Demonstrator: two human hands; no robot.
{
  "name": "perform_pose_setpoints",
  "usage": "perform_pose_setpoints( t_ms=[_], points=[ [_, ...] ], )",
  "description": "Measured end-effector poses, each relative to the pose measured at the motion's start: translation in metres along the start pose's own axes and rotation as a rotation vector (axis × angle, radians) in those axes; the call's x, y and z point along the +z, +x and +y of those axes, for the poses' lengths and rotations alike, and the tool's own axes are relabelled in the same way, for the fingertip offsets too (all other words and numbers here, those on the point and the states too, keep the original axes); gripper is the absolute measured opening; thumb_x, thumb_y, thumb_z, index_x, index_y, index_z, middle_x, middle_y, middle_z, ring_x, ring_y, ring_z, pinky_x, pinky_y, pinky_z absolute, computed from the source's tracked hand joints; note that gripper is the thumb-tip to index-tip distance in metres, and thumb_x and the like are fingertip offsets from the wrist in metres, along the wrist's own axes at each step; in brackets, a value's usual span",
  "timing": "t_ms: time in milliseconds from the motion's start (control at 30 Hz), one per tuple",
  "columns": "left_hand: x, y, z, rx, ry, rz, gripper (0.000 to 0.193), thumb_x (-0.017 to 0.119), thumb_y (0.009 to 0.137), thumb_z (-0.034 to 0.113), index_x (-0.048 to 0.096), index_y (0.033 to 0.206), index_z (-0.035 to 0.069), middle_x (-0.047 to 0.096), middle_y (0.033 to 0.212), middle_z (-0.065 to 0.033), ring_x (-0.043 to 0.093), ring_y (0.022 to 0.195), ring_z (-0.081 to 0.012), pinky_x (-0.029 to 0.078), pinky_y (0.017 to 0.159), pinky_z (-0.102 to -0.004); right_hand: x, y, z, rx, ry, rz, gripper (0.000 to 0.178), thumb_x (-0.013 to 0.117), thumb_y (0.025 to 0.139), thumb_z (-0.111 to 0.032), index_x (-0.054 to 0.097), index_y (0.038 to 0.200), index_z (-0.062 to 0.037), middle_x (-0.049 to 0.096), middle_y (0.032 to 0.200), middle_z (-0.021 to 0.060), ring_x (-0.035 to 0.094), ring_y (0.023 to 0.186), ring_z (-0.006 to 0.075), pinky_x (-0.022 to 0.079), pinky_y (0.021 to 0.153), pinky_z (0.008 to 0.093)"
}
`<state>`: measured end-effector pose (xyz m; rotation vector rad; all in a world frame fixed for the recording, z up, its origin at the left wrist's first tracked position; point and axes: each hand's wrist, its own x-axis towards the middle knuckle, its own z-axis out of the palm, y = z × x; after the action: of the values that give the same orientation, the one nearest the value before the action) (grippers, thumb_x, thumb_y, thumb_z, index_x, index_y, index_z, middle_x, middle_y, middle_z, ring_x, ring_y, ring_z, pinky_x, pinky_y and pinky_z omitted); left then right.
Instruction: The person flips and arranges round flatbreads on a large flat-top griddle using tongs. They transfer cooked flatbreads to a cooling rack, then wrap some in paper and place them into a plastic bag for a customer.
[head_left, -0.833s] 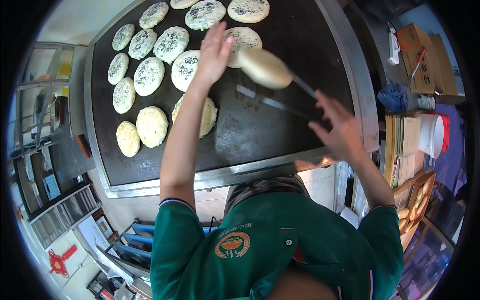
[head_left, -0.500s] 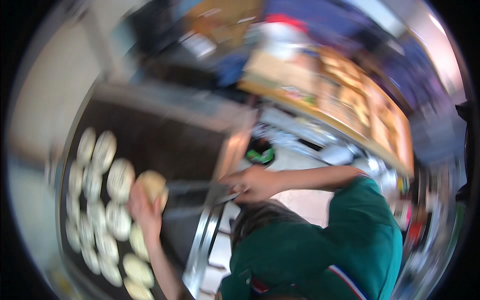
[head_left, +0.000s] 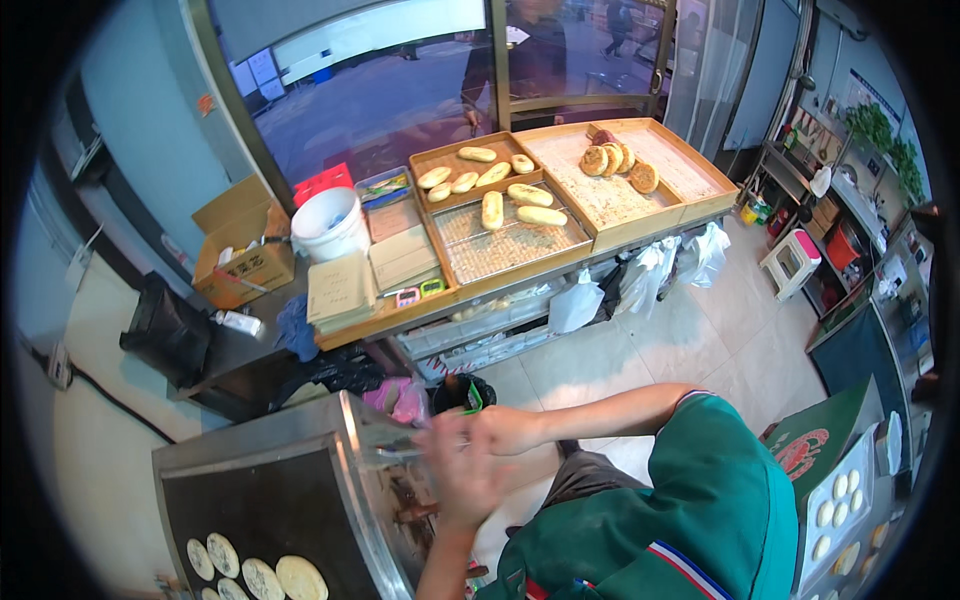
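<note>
My left hand (head_left: 462, 472) is raised beside the griddle's right edge, blurred by motion; its fingers look stretched apart, with nothing seen in them. Just behind it, my right hand (head_left: 512, 430) is closed on a metal tool that looks like tongs (head_left: 396, 452), partly hidden by my left hand. The tool's end reaches left over the metal rim of the griddle (head_left: 345, 450). Several round pale flatbreads (head_left: 300, 577) lie on the dark plate at the lower left, some browned in spots, apart from both hands.
Beyond stands a counter with wooden trays (head_left: 590, 240) of long breads and round browned cakes (head_left: 645, 177). A white bucket (head_left: 330, 225), paper bags (head_left: 340, 290) and a cardboard box (head_left: 240, 240) are left of them. A tray of dough rounds (head_left: 835, 510) lies right; a stool (head_left: 795, 262) stands behind.
My left hand has lifted off a flatbread on the griddle and moved right, toward my right hand. The view has swung up, bringing in the counter and window.
</note>
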<state>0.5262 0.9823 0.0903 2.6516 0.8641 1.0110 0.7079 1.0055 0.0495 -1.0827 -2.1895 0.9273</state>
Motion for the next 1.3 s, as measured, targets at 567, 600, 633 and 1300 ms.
perform_pose_setpoints(
  t_ms=[567, 600, 633, 1300],
  points=[
    [0.239, 0.251, -0.056, -0.846, -1.599, 0.367, 0.044, 0.062, 0.095, 0.029, 0.048, 0.130, 0.007, 0.056, 0.126, -0.0157, 0.053, 0.120, -0.0262, 0.040, 0.105, -0.0414, -0.331, -0.014, 0.193, 0.061, 0.218, 0.030, 0.062, 0.068, 0.090, -0.027, 0.038, 0.139, -0.0053, 0.069, 0.098, 0.0185, 0.068, 0.088, 0.0347, 0.053, 0.081, 0.0417],
    [0.244, 0.255, -0.069, -0.836, -1.574, 0.412, 0.042, 0.061, 0.095, 0.028, 0.049, 0.128, 0.006, 0.058, 0.124, -0.0159, 0.055, 0.118, -0.0266, 0.040, 0.105, -0.0413, -0.364, -0.007, 0.215, -0.032, 0.112, 0.135, 0.049, 0.067, 0.090, -0.028, 0.052, 0.130, -0.0027, 0.069, 0.095, 0.0182, 0.068, 0.086, 0.0334, 0.054, 0.080, 0.0413],
    [0.250, 0.256, -0.079, -0.860, -1.559, 0.429, 0.042, 0.061, 0.095, 0.028, 0.049, 0.128, 0.006, 0.058, 0.124, -0.0163, 0.055, 0.118, -0.0269, 0.040, 0.105, -0.0414, -0.410, 0.002, 0.244, 0.008, -0.120, 0.254, 0.031, 0.073, 0.085, -0.023, 0.068, 0.106, -0.0007, 0.069, 0.090, 0.0142, 0.067, 0.077, 0.0256, 0.055, 0.073, 0.0363],
    [0.353, 0.387, -0.062, -1.311, -1.215, 0.925, 0.048, 0.048, 0.100, 0.045, 0.052, 0.125, 0.004, 0.060, 0.120, -0.0133, 0.055, 0.113, -0.0256, 0.040, 0.100, -0.0387, -0.986, 0.129, 0.635, -0.069, -1.138, 1.046, 0.022, 0.065, 0.088, -0.030, 0.068, 0.100, -0.0115, 0.068, 0.100, 0.0091, 0.066, 0.094, 0.0282, 0.051, 0.080, 0.0363]
  ],
)
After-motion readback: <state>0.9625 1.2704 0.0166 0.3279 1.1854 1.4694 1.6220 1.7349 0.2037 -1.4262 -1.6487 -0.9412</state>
